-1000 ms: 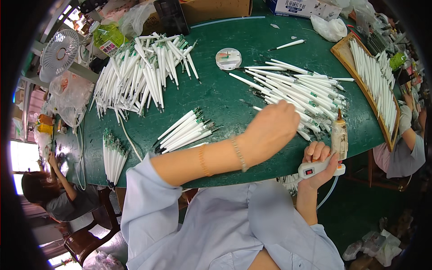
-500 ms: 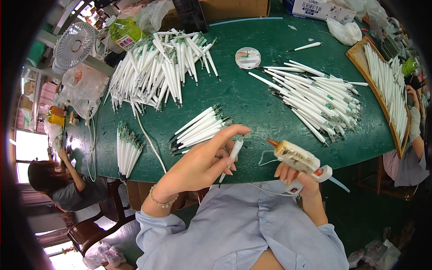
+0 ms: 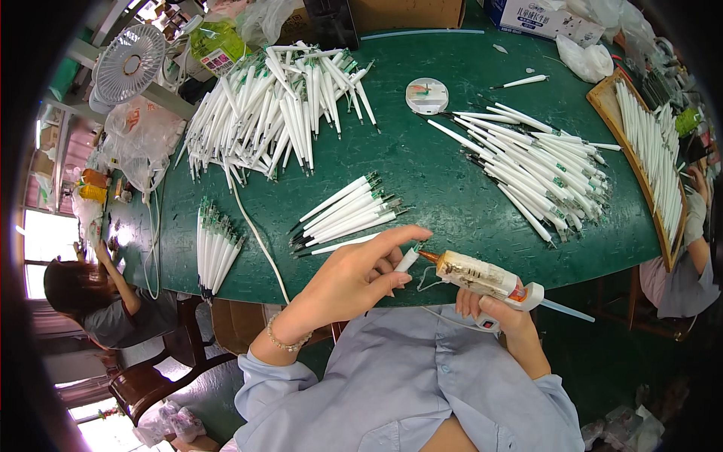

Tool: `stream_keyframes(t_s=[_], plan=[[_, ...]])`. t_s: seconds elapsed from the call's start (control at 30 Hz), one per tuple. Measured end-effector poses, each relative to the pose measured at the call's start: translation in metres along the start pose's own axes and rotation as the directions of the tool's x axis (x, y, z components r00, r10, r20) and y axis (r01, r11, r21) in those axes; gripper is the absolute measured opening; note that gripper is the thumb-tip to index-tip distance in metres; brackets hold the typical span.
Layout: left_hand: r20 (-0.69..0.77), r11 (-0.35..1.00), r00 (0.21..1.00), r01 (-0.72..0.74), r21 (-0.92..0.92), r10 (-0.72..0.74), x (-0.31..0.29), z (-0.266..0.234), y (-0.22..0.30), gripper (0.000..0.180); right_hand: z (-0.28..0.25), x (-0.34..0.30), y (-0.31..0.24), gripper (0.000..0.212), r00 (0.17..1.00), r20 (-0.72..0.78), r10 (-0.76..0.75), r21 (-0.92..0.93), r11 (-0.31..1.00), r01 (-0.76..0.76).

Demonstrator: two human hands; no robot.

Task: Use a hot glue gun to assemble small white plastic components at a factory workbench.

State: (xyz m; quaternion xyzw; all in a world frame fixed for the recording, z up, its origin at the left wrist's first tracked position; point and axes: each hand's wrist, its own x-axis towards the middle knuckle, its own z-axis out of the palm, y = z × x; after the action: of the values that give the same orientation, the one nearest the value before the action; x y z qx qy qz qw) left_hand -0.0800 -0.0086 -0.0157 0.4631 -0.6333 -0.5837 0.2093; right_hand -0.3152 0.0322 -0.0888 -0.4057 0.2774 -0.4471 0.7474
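Between the fingers of my left hand (image 3: pixel 339 277) is a slim white pen-like stick (image 3: pixel 407 260) with a clear green tip, tilted upward. My right hand (image 3: pixel 508 315) grips a stained hot glue gun (image 3: pixel 482 274) by its handle, and a translucent glue stick (image 3: pixel 568 309) pokes out of its back. The gun's brown nozzle points left, at the stick's green end; whether they touch I cannot tell. Just beyond my left hand lies a small row of similar white sticks (image 3: pixel 348 211). A fanned bundle of them (image 3: pixel 216 255) is farther left.
A big heap of white sticks (image 3: pixel 279 113) covers the far left of the green table (image 3: pixel 422 177); another pile (image 3: pixel 542 166) lies right, near a round white dish (image 3: pixel 427 96). A wooden tray (image 3: pixel 602 102) holds more. A white cord (image 3: pixel 257 237) crosses the table. People sit at both sides.
The glue gun has moved left and swung flatter, bringing its nozzle to the stick's green end. My left hand has shifted slightly right and down, the stick now more tilted toward the gun.
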Motion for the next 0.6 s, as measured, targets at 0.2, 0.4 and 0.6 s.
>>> stream_keyframes(t_s=[0.2, 0.4, 0.6], plan=[[0.004, 1.0, 1.0, -0.016, 0.025, 0.016, 0.0006, -0.0007, 0.0016, 0.048, 0.0001, -0.0009, -0.0028, 0.019, 1.0, -0.013, 0.025, 0.003, 1.0, -0.025], [0.003, 0.999, 1.0, -0.001, 0.04, 0.001, 0.0008, -0.0015, 0.0007, 0.048, 0.0014, 0.0, -0.005, 0.023, 0.999, -0.015, 0.05, -0.012, 0.999, -0.05], [-0.003, 0.999, 1.0, 0.003, 0.044, -0.003, 0.0005, -0.0018, 0.0013, 0.048, 0.0007, -0.0007, -0.0036, 0.022, 0.999, -0.014, 0.04, -0.022, 0.999, -0.04]])
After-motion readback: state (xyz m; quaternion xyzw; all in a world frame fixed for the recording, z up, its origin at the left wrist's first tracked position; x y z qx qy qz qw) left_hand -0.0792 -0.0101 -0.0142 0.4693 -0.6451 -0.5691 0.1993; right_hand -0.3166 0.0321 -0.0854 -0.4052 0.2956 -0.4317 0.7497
